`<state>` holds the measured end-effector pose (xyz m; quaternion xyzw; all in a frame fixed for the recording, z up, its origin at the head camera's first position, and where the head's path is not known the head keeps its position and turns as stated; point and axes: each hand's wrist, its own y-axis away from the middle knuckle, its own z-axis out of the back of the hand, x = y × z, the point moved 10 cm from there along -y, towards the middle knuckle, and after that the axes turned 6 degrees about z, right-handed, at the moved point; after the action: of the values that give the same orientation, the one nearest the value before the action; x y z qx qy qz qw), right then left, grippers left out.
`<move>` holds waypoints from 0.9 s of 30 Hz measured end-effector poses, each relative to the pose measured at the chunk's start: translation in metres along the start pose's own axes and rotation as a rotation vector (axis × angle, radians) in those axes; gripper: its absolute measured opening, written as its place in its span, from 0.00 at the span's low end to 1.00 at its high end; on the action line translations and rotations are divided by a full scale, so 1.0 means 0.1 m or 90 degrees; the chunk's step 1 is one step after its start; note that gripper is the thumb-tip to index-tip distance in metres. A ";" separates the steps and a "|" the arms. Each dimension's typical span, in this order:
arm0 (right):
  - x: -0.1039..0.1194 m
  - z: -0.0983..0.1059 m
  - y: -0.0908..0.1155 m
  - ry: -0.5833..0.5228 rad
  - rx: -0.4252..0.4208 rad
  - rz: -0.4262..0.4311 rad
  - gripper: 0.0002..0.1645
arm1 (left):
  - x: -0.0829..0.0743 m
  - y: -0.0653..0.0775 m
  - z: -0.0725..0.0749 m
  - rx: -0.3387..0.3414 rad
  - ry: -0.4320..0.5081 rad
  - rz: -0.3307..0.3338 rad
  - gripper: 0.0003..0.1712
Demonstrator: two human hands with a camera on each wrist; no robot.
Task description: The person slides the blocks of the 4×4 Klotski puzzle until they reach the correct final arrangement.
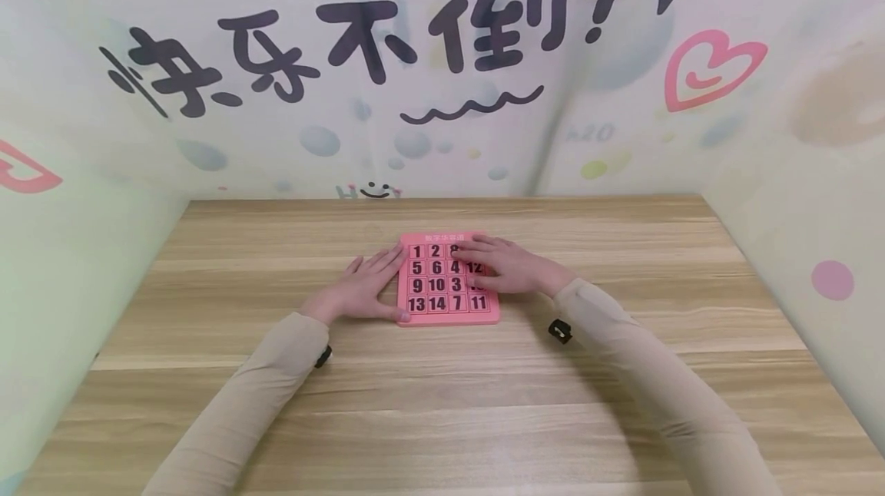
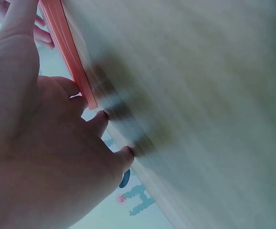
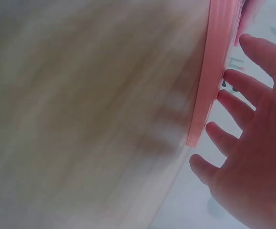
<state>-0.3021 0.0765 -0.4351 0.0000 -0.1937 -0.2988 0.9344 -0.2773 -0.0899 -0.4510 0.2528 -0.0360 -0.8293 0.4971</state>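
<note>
A pink sliding number puzzle (image 1: 449, 319) lies flat on the wooden table, its square tiles printed with black numbers. My left hand (image 1: 362, 289) rests along its left side, the thumb at the near left corner and straight fingers at the upper left edge. In the left wrist view, two fingertips (image 2: 127, 151) of that hand touch the table beside the puzzle. Over the right-hand columns my right hand (image 1: 508, 262) spreads its fingers, hiding some of the upper right tiles. Seen from the right wrist, those fingers (image 3: 240, 107) reach over the puzzle's top face near its side edge.
The wood-grain table (image 1: 442, 411) runs back to a white wall cloth (image 1: 442, 150) with black lettering and coloured drawings. Both forearms, in beige sleeves (image 1: 643, 350), reach in from the near side. A small black device (image 1: 560, 331) sits under the right wrist.
</note>
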 end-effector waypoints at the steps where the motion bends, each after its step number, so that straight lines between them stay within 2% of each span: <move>1: -0.01 -0.01 0.00 0.000 0.003 -0.002 0.35 | 0.00 0.00 0.00 0.000 0.001 -0.001 0.65; 19: -0.16 0.03 0.26 0.001 -0.028 -0.012 0.35 | 0.00 0.00 0.00 -0.007 0.005 -0.003 0.66; 22: -0.15 0.05 0.28 0.000 -0.031 -0.013 0.36 | 0.00 -0.01 0.00 -0.007 0.006 -0.003 0.66; 27: -0.08 0.08 0.29 0.036 -0.040 -0.006 0.35 | 0.00 0.00 0.00 -0.004 0.005 0.000 0.66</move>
<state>-0.2946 0.1058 -0.4267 -0.0198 -0.1577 -0.3090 0.9377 -0.2775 -0.0893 -0.4509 0.2544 -0.0318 -0.8286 0.4977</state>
